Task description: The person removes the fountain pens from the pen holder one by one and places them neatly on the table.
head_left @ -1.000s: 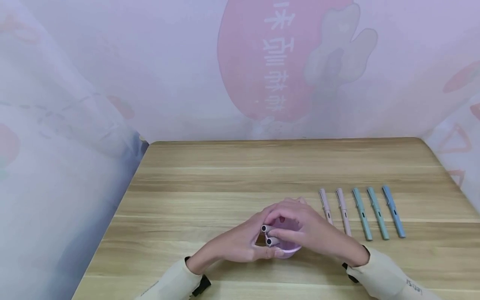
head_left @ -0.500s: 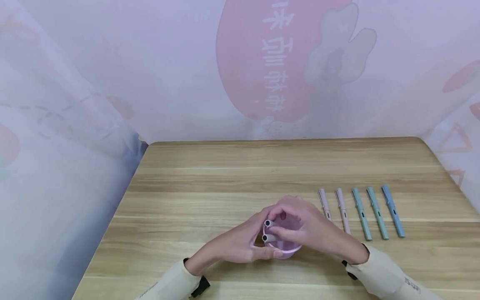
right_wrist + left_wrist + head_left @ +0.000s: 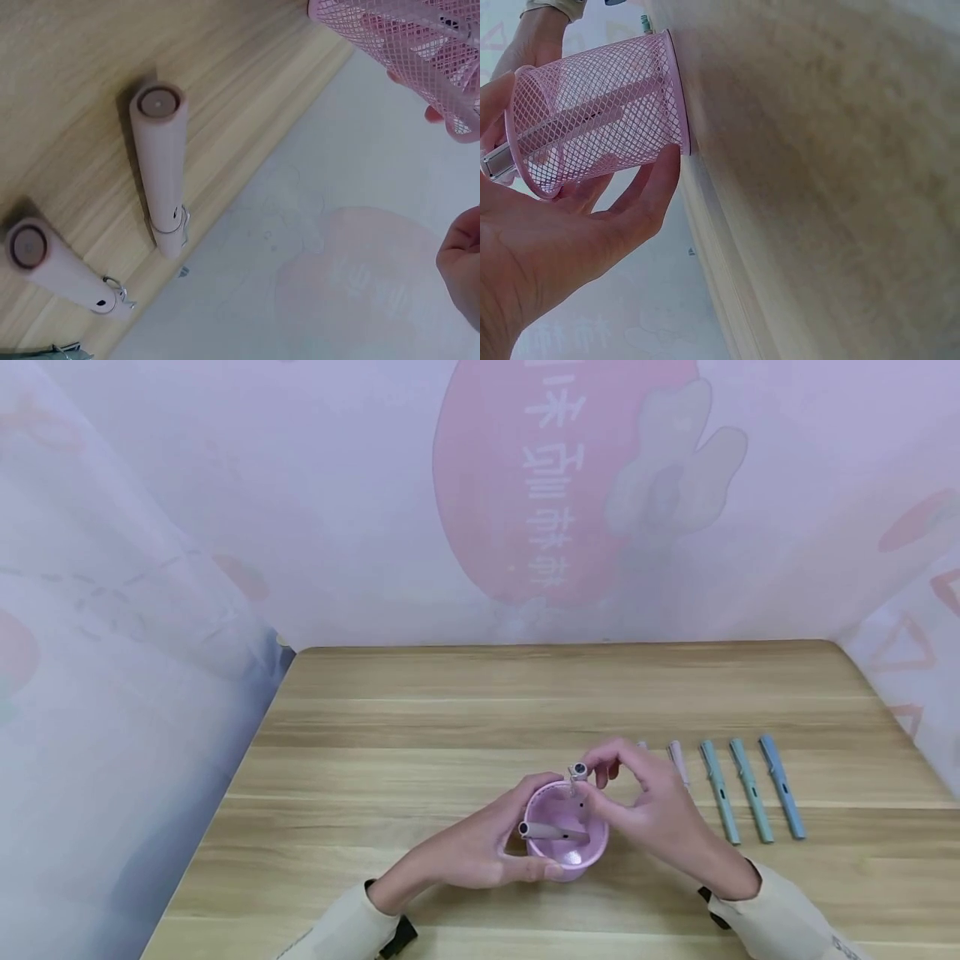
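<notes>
Pink mesh cup (image 3: 566, 839), cylindrical, gripped by left hand (image 3: 480, 856), holds slim pens (image 3: 551, 832).

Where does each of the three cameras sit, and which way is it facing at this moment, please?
Head: worn on the head, looking forward and down at the table; both hands and sleeves show, the left hand round the pink mesh cup, the right hand pinching a pen.
Left wrist: beside the left palm, looking along the tabletop at the cup; fingers show.
Right wrist: low over the table, looking at two pink pens; a fingertip shows.
Shared: the cup appears in all three views.
</notes>
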